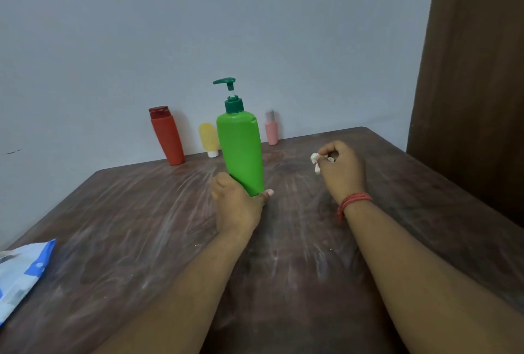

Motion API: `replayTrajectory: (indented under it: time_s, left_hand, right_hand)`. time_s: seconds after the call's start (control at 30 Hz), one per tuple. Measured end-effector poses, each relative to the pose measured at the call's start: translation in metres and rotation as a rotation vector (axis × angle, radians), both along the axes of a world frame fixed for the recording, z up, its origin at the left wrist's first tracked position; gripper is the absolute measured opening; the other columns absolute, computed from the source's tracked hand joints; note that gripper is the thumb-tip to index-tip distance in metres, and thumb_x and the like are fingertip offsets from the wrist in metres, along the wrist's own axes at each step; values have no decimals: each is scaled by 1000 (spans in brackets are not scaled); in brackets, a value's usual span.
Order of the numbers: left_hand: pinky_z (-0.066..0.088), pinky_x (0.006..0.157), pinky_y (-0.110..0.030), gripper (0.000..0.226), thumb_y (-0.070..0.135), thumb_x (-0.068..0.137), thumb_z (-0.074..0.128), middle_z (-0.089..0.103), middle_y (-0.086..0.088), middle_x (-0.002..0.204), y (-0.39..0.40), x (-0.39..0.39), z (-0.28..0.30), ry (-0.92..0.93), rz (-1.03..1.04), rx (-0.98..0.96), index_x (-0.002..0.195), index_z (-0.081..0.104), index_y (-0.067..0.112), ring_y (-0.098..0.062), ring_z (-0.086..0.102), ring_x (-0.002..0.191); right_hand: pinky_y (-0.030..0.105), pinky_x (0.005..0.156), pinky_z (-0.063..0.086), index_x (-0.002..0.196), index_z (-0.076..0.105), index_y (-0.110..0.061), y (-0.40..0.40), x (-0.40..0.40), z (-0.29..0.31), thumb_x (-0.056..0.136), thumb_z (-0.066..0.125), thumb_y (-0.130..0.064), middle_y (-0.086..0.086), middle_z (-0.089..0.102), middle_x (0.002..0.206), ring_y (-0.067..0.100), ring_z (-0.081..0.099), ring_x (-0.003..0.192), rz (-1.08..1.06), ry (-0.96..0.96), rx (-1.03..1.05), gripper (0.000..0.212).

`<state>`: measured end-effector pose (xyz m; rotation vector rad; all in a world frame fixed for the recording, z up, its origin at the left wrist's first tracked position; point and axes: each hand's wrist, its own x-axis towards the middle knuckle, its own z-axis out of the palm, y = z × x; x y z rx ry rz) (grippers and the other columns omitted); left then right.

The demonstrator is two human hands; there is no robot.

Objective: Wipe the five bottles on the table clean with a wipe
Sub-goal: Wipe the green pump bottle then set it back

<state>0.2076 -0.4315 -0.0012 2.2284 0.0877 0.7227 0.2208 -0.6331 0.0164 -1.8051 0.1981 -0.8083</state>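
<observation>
My left hand (236, 206) grips the base of a green pump bottle (241, 152) and holds it upright above the middle of the table. To its right, my right hand (341, 168) holds a crumpled white wipe (315, 161) in curled fingers, apart from the bottle. Against the back wall stand a red bottle (167, 135), a yellow tube (208, 139) on its white cap, and a small pink bottle (271, 128). The green bottle partly hides the yellow tube.
A blue and white wipes pack (21, 271) lies at the table's left front edge. The brown table (141, 212) is streaked with white smears. A grey wall runs behind it, and a dark brown panel (476, 84) stands at the right.
</observation>
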Motion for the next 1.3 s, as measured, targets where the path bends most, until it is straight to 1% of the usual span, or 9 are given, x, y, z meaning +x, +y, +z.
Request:
replayTrajectory:
  time_s: [0.13,0.27,0.47,0.67,0.77,0.87,1.0,1.17,1.3]
  left_hand:
    - [43,82,-38,78,47,64,93,50,-14,113,-30,32,0,14,-30,83,107,41,8,-32,51,107]
    - [45,95,-43,84,43,65,93,50,-21,120,-67,69,-1,17,-51,63,116,44,-1,-37,50,114]
    - [39,105,-42,92,45,71,89,46,-22,133,-119,131,3,64,-48,54,129,38,-4,-38,47,123]
    - [40,107,-45,98,44,76,86,40,-20,143,-152,190,7,114,-34,4,141,29,-2,-39,41,133]
    - [39,107,-45,99,43,76,86,39,-20,145,-170,213,10,137,-1,-29,142,26,-1,-38,39,134]
    - [38,105,-41,90,41,76,86,43,-18,142,-189,232,9,161,54,-57,135,31,1,-35,42,131]
    - [39,101,-36,80,31,76,85,45,-17,139,-206,253,7,182,123,-131,132,34,3,-33,42,128]
    - [40,102,-36,85,34,73,89,43,-15,139,-215,270,9,183,171,-130,131,34,4,-31,42,129]
    - [43,101,-38,89,36,73,89,42,-15,140,-218,275,8,187,181,-142,133,34,3,-32,42,129]
  right_hand:
    - [6,47,41,73,62,-15,-14,12,6,82,71,-4,-6,70,66,-5,62,54,-31,-32,137,16]
    - [6,51,44,78,64,-14,-38,36,14,84,72,-8,-1,71,75,-3,65,60,-47,-37,67,12]
    - [27,70,57,79,64,-16,-64,81,5,84,68,-4,3,72,87,18,70,81,-93,-20,7,14]
    - [6,57,44,80,65,-14,-86,107,-3,83,70,-6,-7,68,76,-7,62,68,-156,-90,99,9]
    - [11,57,45,79,66,-14,-87,111,-8,82,72,-8,-13,67,62,-6,62,63,-181,-132,216,9]
    - [5,56,44,80,65,-14,-82,112,-9,83,72,-8,-29,64,61,-11,62,63,-170,-170,265,10]
    - [11,61,51,81,66,-15,-83,113,-10,83,74,-10,-23,66,61,-8,63,64,-177,-201,306,10]
    - [11,60,48,80,64,-17,-88,116,-13,84,74,-9,-32,64,64,-10,63,64,-168,-200,331,13]
    - [10,60,48,79,64,-17,-87,118,-15,83,74,-10,-30,64,62,-9,62,64,-174,-197,345,13]
